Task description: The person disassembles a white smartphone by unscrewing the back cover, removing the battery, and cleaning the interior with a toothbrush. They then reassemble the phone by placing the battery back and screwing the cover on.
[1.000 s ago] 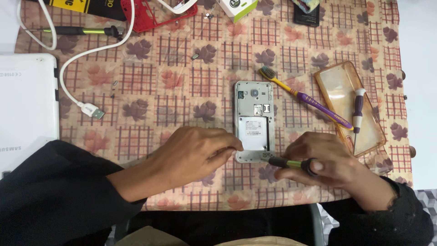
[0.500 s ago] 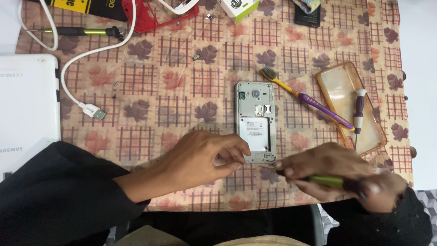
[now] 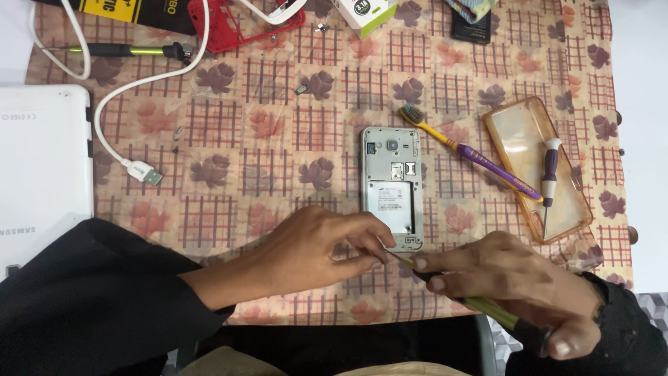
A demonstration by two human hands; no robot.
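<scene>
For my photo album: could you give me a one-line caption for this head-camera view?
Left hand steadies an opened phone while right hand brings a green-handled screwdriver to its lower edge.

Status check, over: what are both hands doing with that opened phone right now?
Left hand pinching at the phone's bottom edge. Right hand gripping a green-handled screwdriver, tip at the same corner. Toothbrush and clear case lie apart, nothing blocking.

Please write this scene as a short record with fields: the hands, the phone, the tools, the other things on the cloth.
left hand: fingertips at the bottom edge of the phone
right hand: grips the green screwdriver, tip toward the phone's lower corner
phone: lies flat, back cover off
toothbrush: yellow and purple, right of the phone
clear case: holds a purple screwdriver
white cable: on the left
cloth: leaf pattern
</scene>
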